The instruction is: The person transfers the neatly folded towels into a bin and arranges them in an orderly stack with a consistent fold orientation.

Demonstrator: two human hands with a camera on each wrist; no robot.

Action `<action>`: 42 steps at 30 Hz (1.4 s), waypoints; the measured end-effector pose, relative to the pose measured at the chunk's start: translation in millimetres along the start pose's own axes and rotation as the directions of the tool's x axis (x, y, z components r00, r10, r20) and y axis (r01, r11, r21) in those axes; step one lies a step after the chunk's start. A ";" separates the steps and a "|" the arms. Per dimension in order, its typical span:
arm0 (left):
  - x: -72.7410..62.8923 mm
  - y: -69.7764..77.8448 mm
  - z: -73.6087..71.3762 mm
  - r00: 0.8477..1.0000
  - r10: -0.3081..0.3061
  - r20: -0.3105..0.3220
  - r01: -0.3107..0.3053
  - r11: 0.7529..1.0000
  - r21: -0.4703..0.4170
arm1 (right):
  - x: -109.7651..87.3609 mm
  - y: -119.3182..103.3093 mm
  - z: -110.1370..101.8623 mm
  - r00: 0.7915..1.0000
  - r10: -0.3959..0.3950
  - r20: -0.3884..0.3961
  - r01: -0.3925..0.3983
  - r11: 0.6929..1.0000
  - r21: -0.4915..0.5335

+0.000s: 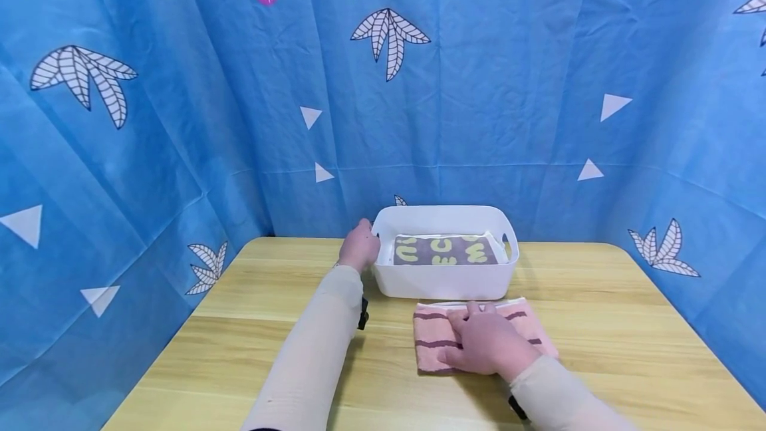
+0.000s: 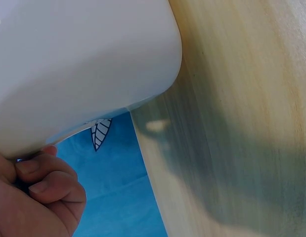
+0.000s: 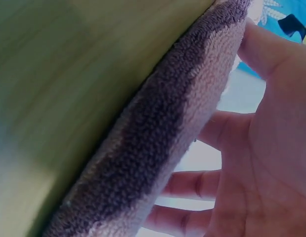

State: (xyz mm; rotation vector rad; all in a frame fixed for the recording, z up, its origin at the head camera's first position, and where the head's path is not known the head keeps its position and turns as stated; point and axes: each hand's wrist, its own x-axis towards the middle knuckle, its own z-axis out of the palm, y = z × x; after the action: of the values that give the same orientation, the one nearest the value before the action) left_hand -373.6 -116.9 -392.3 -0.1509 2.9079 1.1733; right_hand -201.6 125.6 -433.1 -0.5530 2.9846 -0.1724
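Note:
A white plastic basket (image 1: pixel 445 283) stands toward the back of the table, and a folded purple towel (image 1: pixel 425 251) with yellow-green letters lies inside it. My left hand (image 1: pixel 360 247) is at the basket's left end, where its curled fingers grip the rim in the left wrist view; part of the grip is hidden. In front of the basket a folded pink towel (image 1: pixel 432 332) with dark wavy stripes lies on the table. My right hand (image 1: pixel 487 341) rests on top of this towel, fingers spread. Its thick folded edge (image 3: pixel 143 133) shows in the right wrist view.
The wooden table (image 1: pixel 239 351) has rounded far corners. A blue patterned curtain (image 1: pixel 497 118) hangs behind it and along both sides. The basket has a handle hole (image 1: pixel 507 249) in its right end.

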 end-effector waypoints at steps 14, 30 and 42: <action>-1.1 0.3 -0.9 1.000 -0.002 0.001 0.002 1.000 -0.004 | 23.6 -43.2 3.2 0.999 -0.038 0.000 0.038 0.997 -0.069; -0.5 2.0 -0.8 1.000 -0.018 0.017 0.018 0.999 -0.043 | 30.7 -53.0 3.5 0.999 -0.053 -0.003 0.052 0.993 -0.101; -2.2 -2.8 -5.8 0.999 0.022 -0.025 -0.021 0.998 0.053 | 27.8 -31.7 -6.3 0.995 -0.080 0.061 0.076 0.995 0.061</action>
State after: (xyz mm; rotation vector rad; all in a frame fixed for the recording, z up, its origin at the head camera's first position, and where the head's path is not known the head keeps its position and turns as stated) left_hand -371.0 -122.7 -389.9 -0.1355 2.9669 1.1048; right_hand -217.1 86.7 -425.0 -0.6564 2.8879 -0.2430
